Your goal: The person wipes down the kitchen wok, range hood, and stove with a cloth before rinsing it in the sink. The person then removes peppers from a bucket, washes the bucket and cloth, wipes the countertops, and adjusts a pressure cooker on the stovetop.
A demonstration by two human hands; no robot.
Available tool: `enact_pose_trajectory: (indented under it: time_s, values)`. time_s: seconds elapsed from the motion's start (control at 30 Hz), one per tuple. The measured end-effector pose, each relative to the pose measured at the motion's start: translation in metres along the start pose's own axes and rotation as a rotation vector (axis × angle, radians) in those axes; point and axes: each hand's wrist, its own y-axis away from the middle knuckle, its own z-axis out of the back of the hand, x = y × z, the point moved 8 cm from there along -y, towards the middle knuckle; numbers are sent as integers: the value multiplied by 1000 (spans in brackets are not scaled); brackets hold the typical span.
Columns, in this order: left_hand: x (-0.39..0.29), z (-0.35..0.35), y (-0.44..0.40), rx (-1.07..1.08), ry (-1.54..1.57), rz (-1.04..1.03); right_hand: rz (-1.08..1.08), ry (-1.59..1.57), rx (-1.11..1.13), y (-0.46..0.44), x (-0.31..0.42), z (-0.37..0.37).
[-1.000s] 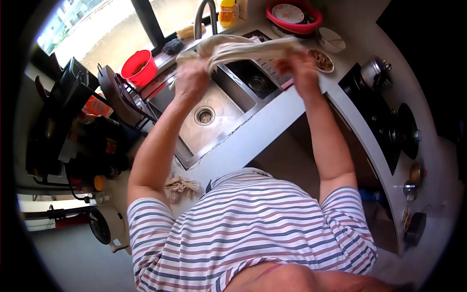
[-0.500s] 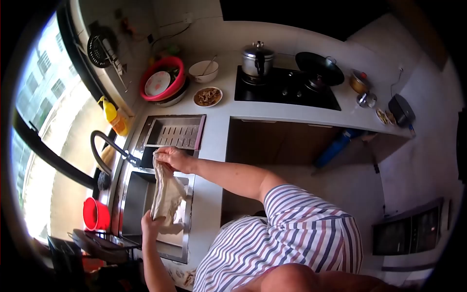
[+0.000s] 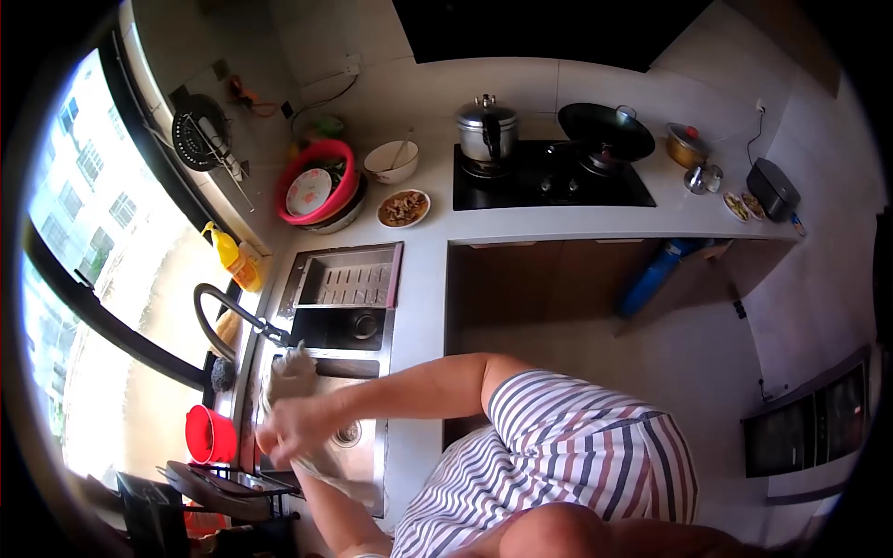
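My right hand is closed, slightly blurred, on a pale cloth above the sink. One bunched end of the cloth sticks up beyond the hand, close to the tap head, and another part hangs below toward the basin. My left hand is right beside the right one and largely covered by it; its fingers appear closed on the cloth too. Beneath both hands lies the steel sink basin, its drain partly showing.
A curved tap rises at the sink's window side. Nearby stand a yellow bottle, a red cup and a dark rack. Farther along are a pink basin, a plate of food and a pressure cooker.
My right hand has come down from the cloth's upper end to meet my left hand. The cloth, stretched between them before, is now bunched. The view has shifted slightly.
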Motion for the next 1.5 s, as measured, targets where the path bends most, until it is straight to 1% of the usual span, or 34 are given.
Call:
enact_pose_trajectory:
  time_s: [0.03, 0.07, 0.1, 0.13, 0.17, 0.2, 0.23, 0.3, 0.33, 0.37, 0.4, 0.43, 0.47, 0.53, 0.6, 0.67, 0.73, 0.83, 0.87, 0.93, 1.0, 1.03, 1.07, 1.1, 1.13, 1.17, 1.2, 1.27, 1.3, 1.33, 1.37, 1.4, 1.47, 1.5]
  values:
    - [2, 1, -11, -56, 75, 16, -293, -566, 7, -5, -22, 4]
    - [5, 3, -20, -112, 151, 32, -320, -1050, 2, -7, -20, 15]
    - [9, 3, -30, -159, 245, 52, -236, -1241, -99, -12, -22, 34]
    - [15, -3, -36, -179, 438, 66, -366, -1526, -276, -20, -58, 40]
    - [16, -12, -43, -174, 690, 59, -277, -1635, -340, -27, -75, 52]
    - [11, -24, -54, -93, 1122, 17, -118, -1615, -409, -31, -74, 69]
    - [9, -27, -54, -130, 1100, 4, -129, -1627, -548, -30, -82, 80]
    - [3, -57, -43, -90, 1004, 51, -103, -1525, -797, -21, -106, 109]
    - [-10, -60, -45, -85, 484, -45, -165, -1563, -873, -16, -131, 118]
    - [-22, -64, -46, -134, -35, -130, -21, -1645, -790, -22, -165, 128]
    - [-18, -77, -46, -37, -562, -130, -140, -1651, -903, -11, -176, 133]
    - [-13, -91, -45, 47, -1081, -191, -157, -1626, -854, -8, -182, 140]
    - [-5, -102, -40, 167, -1085, -154, -187, -1521, -900, -3, -188, 150]
    - [-7, -124, -27, 321, -1060, -149, -330, -1027, -1111, 19, -170, 176]
    - [14, -126, -15, 284, -741, 163, -418, -522, -1032, 24, -176, 198]
    - [67, -155, 13, 358, -523, 148, -300, 671, -962, 25, -155, 215]
    - [82, -176, 38, 407, -348, 159, -445, 1069, -527, 27, -143, 198]
    - [95, -184, 34, 393, -268, 175, -345, 1523, 120, 41, -184, 155]
    - [100, -186, 28, 364, -289, 176, -325, 1588, 295, 48, -194, 137]
    - [107, -187, 8, 239, -387, 145, -293, 1647, 302, 53, -193, 126]
    - [141, -174, -33, 49, -598, 178, -415, 1664, 336, 48, -199, 117]
    - [186, -160, -72, -62, -761, 236, -500, 1645, 319, 45, -209, 109]
    - [206, -116, -125, -210, -952, 377, -587, 1630, 300, 45, -214, 105]
    - [218, -127, -130, -111, -1037, 278, -646, 1602, 191, 42, -213, 106]
    - [142, -121, -123, -19, -1117, 170, -692, 1572, 78, 40, -209, 108]
    - [159, -120, -123, 23, -1261, 142, -782, 1465, -28, 44, -192, 112]
    - [198, -126, -124, 65, -1452, 72, -737, 1367, 19, 49, -172, 103]
    - [284, -153, -124, 101, -2057, -205, -303, 908, -433, 61, -181, 111]
    - [217, -126, -106, 254, -1299, -276, -411, 80, -616, 77, -191, 121]
    - [142, -96, -85, 455, -550, -240, -463, -298, -643, 81, -194, 121]
    - [108, -75, -81, 478, -923, 99, -520, -668, -709, 87, -193, 120]
    - [40, -78, -74, 563, -1253, -15, -150, 75, -550, 76, -142, 125]
    - [-8, -86, -78, 559, -1215, -141, 225, 801, -334, 69, -78, 90]
    - [-9, -85, -87, 536, -1003, -67, 179, 593, -437, 63, -60, 92]
